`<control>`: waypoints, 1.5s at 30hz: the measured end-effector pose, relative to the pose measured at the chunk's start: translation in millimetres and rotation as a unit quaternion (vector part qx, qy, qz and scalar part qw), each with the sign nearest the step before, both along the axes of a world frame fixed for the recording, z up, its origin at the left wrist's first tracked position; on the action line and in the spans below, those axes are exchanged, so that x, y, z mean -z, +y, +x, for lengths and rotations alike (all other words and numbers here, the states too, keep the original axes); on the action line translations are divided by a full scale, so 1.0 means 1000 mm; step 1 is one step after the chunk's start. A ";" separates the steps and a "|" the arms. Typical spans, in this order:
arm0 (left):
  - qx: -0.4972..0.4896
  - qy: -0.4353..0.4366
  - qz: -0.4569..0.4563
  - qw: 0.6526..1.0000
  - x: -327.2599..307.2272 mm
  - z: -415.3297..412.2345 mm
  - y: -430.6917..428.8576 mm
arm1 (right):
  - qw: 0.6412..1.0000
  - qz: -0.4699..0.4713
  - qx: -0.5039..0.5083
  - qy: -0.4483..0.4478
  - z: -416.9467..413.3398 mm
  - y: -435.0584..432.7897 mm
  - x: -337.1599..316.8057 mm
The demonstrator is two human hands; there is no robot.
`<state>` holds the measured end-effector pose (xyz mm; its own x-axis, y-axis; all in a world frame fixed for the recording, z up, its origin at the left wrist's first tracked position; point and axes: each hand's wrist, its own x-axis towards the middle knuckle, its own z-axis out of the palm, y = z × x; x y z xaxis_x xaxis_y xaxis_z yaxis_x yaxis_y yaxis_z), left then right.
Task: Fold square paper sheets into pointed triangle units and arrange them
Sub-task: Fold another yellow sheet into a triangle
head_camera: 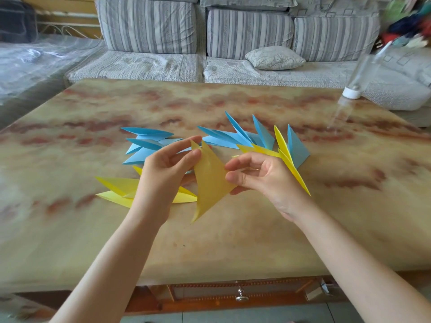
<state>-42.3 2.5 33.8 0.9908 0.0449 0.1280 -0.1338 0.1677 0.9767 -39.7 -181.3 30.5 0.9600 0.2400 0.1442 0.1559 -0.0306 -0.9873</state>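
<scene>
Sofa (pixel 149 26), grey striped, runs along the back. Marbled table (pixel 210 241) fills the middle of the view, and all the work lies on it.

Progress: well along, by my reading. Folded pointed units lie in four loose groups:
- blue units, left cluster (pixel 147 145), beyond the left hand
- blue units, right cluster (pixel 245 136), fanned with tips pointing up and away
- yellow units, left group (pixel 116 190), flat on the table and partly hidden under the left wrist
- yellow units, right group (pixel 285 157), overlapping the blue fan and partly behind the right hand

No flat, unfolded square sheet shows anywhere on the table. What is left seems to be finishing the piece in hand and setting the scattered groups into a proper arrangement. They look laid down rather than ordered yet.

Held yellow piece (pixel 210 180): a long triangle raised above the table between both hands, with its narrow point hanging down toward the person and two small tips at the top. Whether its folds are complete I cannot tell, as the paper is slightly blurred.

Left hand (pixel 163 166): thumb and forefinger pinch the piece's upper tip, the other fingers curled behind it.

Right hand (pixel 263 176): fingertips pinch the piece's right edge at mid-height, palm turned toward the camera.

Both hands are grasping, neither is free.
</scene>
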 end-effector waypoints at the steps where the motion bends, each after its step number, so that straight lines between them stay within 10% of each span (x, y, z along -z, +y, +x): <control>1: -0.012 -0.005 -0.005 1.000 0.000 0.000 0.000 | 1.000 -0.005 0.001 0.002 0.000 -0.001 0.000; 45: 0.012 -0.007 0.063 0.998 0.001 -0.003 -0.004 | 0.999 0.042 0.012 0.016 0.002 0.000 0.001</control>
<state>-45.6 -1.5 32.3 0.9893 0.0045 0.1458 -0.1459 0.0460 0.9882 -37.5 -181.6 29.4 0.9700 0.2044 0.1318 0.1242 0.0500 -0.9910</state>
